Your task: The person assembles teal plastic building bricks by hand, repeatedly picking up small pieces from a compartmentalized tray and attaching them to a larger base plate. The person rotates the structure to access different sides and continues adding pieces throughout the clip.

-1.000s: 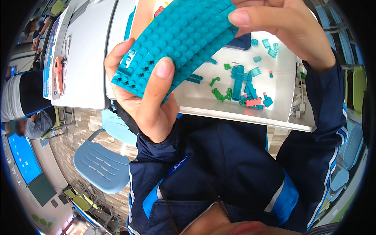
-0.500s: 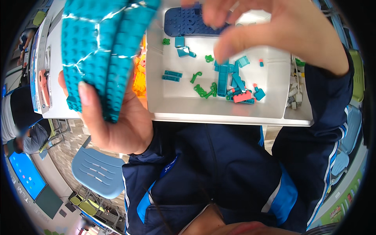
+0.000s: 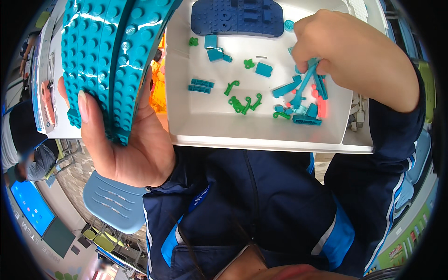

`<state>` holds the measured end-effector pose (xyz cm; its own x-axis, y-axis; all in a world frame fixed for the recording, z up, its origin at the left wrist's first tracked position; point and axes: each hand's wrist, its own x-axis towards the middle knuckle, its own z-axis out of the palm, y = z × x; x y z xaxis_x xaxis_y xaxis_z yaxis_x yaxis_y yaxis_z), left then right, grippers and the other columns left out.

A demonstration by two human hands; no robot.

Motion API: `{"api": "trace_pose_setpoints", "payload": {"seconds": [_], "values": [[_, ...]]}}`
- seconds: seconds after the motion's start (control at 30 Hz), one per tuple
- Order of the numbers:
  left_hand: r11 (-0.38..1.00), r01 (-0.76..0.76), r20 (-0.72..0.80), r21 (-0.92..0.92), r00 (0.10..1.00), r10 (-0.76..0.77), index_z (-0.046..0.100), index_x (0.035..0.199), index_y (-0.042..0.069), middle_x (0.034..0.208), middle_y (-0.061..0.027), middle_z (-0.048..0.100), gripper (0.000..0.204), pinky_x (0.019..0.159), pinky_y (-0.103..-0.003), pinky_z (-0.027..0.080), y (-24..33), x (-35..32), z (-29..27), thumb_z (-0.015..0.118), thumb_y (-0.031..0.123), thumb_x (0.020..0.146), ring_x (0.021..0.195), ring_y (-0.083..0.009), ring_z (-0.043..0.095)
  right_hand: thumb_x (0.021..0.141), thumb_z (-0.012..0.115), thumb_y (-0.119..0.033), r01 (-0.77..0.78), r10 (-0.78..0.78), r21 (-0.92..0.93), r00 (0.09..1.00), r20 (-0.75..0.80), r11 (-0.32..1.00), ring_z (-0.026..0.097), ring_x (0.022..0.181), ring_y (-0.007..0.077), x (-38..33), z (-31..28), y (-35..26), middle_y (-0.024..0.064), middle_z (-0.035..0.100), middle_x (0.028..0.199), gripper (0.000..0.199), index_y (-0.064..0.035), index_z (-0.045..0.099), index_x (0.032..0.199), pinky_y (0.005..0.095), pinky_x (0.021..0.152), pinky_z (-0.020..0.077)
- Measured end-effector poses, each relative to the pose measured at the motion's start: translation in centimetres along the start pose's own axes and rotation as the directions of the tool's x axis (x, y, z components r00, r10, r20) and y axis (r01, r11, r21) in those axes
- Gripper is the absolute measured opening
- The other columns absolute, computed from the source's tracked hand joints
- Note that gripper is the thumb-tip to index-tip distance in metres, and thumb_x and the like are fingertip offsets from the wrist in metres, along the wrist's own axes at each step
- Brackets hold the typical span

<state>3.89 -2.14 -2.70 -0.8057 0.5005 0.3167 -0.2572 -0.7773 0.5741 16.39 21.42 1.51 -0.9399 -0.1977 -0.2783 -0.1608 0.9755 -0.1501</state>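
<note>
My left hand [image 3: 140,151] is wrapped round the lower end of a large, curved teal building-brick assembly [image 3: 93,53], thumb on its studded face. It is held up at the left, above the tray's near left corner. My right hand [image 3: 326,44] reaches into the white tray [image 3: 252,133], its fingers closed on a long teal brick piece [image 3: 303,86] that slants down into a small pile. Loose teal pieces and a coral brick [image 3: 321,107] lie around that piece. The fingertips are partly hidden behind the hand.
A navy studded plate [image 3: 212,21] lies at the tray's far side. Small green pieces [image 3: 239,104] and teal bricks [image 3: 201,86] are scattered inside. Orange and yellow bricks [image 3: 158,86] show left of the tray; white cables [image 3: 359,116] fill a compartment at the right. A blue chair [image 3: 114,200] stands lower left.
My right hand has come down from above the tray onto the teal pile and closed on a piece. Pieces there have shifted. The held assembly has moved slightly left and tilted.
</note>
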Motion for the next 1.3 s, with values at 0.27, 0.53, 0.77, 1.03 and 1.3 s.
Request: {"api": "trace_pose_setpoints", "payload": {"seconds": [0.27,0.53,0.77,1.03,1.3], "values": [[1.0,0.016,0.025,-0.013,1.0,-0.016,0.042,0.127,-0.006,0.122,-0.0231,0.053,0.042,0.096,-0.051,0.044,0.0,0.1,0.2,0.051,0.01,0.089,0.109,-0.034,0.057,0.07,0.057,0.004,-0.413,0.326,0.072,0.803,0.499,0.908,0.061,0.067,0.0289,1.6,-6.0,-1.5,0.0161,0.063,0.073,0.018,0.0015,0.065,0.085,0.034,0.061,0.0486],[0.999,-0.004,0.001,-0.032,1.0,0.004,0.04,0.125,-0.01,0.119,-0.0253,0.054,0.044,0.096,-0.053,0.044,-0.3,-0.1,0.1,0.052,0.01,0.088,0.108,-0.0352,0.057,0.067,0.066,0.005,0.119,-0.09,0.146,0.977,-0.191,0.982,0.061,0.08,0.0274,2.6,1.7,-1.4,0.0119,0.059,0.08,0.015,-0.0005,0.065,0.081,0.0372,0.068,0.0485],[0.999,0.014,-0.008,-0.051,1.0,-0.014,0.04,0.124,-0.011,0.118,-0.0256,0.054,0.043,0.097,-0.054,0.043,-0.3,0.0,0.4,0.051,0.011,0.088,0.108,-0.0358,0.056,0.066,0.061,0.008,0.123,-0.131,0.141,0.99,0.048,0.982,0.062,0.083,0.0278,2.8,1.8,1.0,0.0126,0.06,0.083,0.025,-0.0011,0.063,0.089,0.0336,0.071,0.0483],[1.0,0.0,-0.029,-0.027,1.0,0.0,0.043,0.123,-0.009,0.118,-0.0241,0.055,0.04,0.097,-0.054,0.042,-0.4,0.1,0.1,0.05,0.012,0.089,0.109,-0.0351,0.056,0.069,0.058,0.004,0.23,-0.127,0.326,0.943,-0.307,0.917,0.06,0.082,0.0301,2.9,-0.1,-0.3,0.0164,0.061,0.083,0.024,-0.0003,0.064,0.092,0.0339,0.069,0.0489],[0.983,-0.075,-0.238,0.167,0.964,0.114,0.045,0.124,-0.006,0.118,-0.0201,0.056,0.04,0.098,-0.055,0.041,-0.6,0.0,0.9,0.05,0.012,0.089,0.107,-0.0335,0.057,0.067,0.07,-0.015,0.45,-0.388,0.044,0.812,-0.436,0.892,0.04,0.124,0.0298,5.5,5.8,-2.9,0.0081,0.046,0.129,0.046,-0.0117,0.059,0.112,0.0361,0.094,0.0434]]}}
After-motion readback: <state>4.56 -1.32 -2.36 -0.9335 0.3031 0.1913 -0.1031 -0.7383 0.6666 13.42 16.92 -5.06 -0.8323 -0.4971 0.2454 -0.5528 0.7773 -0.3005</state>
